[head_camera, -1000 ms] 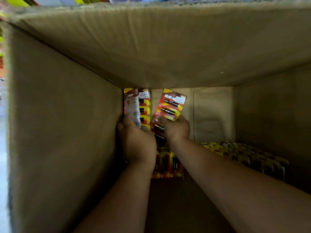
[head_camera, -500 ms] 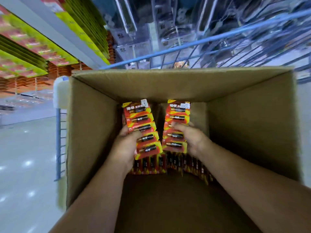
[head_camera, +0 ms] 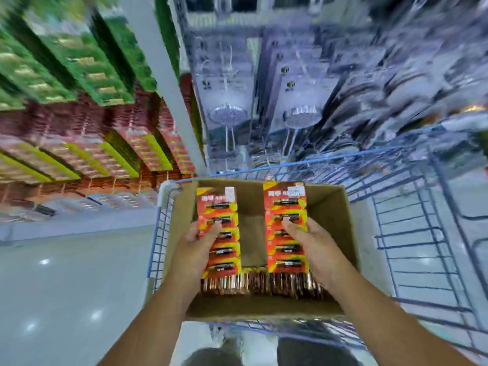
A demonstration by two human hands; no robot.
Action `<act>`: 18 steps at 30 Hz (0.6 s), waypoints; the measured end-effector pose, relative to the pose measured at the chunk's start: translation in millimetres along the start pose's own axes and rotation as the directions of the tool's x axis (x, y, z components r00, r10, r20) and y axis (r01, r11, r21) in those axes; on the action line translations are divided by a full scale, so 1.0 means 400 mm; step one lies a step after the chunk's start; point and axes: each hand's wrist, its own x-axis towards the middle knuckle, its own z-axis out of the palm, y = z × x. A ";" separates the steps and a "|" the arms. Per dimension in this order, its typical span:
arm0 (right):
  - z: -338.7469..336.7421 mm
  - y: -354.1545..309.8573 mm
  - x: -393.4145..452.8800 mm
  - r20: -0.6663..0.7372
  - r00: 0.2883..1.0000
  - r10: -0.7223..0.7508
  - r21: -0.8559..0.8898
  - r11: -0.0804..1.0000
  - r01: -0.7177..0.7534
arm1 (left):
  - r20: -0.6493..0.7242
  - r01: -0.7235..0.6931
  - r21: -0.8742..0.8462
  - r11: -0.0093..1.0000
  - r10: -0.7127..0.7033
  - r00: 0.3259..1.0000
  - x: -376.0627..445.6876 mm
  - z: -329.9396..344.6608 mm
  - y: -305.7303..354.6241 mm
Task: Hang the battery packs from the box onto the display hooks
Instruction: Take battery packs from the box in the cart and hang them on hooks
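An open cardboard box (head_camera: 332,215) sits in a blue wire cart. My left hand (head_camera: 194,245) grips a red and yellow strip of battery packs (head_camera: 219,210) by its left edge, thumb across the front. My right hand (head_camera: 313,241) holds a second, similar strip of battery packs (head_camera: 286,207), thumb on its face. Both strips are raised above the box, upright and side by side. More battery packs (head_camera: 264,282) stand in a row at the box bottom. Display racks of hung battery packs (head_camera: 87,143) fill the upper left, blurred.
The blue wire cart (head_camera: 427,233) surrounds the box and extends right. Packaged shower heads (head_camera: 301,117) hang on the display ahead. A white upright post (head_camera: 163,83) divides the two displays. Glossy pale floor (head_camera: 66,286) lies to the left. My feet show below the cart.
Both hands have lifted the two battery strips up out of the box interior. The view has pulled back and up, and the shelves now show above the box.
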 end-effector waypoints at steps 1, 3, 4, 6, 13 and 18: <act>0.028 -0.022 -0.038 -0.001 0.999 -0.039 0.004 0.999 0.039 | 0.019 -0.042 -0.018 0.999 0.042 0.999 -0.028 -0.024 0.028; 0.078 -0.062 -0.108 0.012 0.993 -0.114 -0.017 0.993 0.114 | 0.047 -0.123 0.002 0.992 0.123 0.991 -0.089 -0.064 0.088; 0.104 -0.084 -0.142 0.029 0.989 -0.143 -0.020 0.989 0.143 | 0.049 -0.164 0.005 0.986 0.164 0.985 -0.120 -0.084 0.120; 0.159 -0.136 -0.203 0.086 0.979 -0.187 -0.024 0.982 0.190 | 0.022 -0.246 -0.011 0.969 0.246 0.969 -0.189 -0.122 0.191; 0.342 -0.302 -0.375 0.320 0.904 -0.283 -0.050 0.948 0.315 | -0.221 -0.446 -0.082 0.891 0.420 0.880 -0.479 -0.245 0.332; 0.515 -0.338 -0.503 0.457 0.834 -0.308 -0.013 0.936 0.353 | -0.361 -0.567 -0.106 0.817 0.500 0.787 -0.657 -0.375 0.378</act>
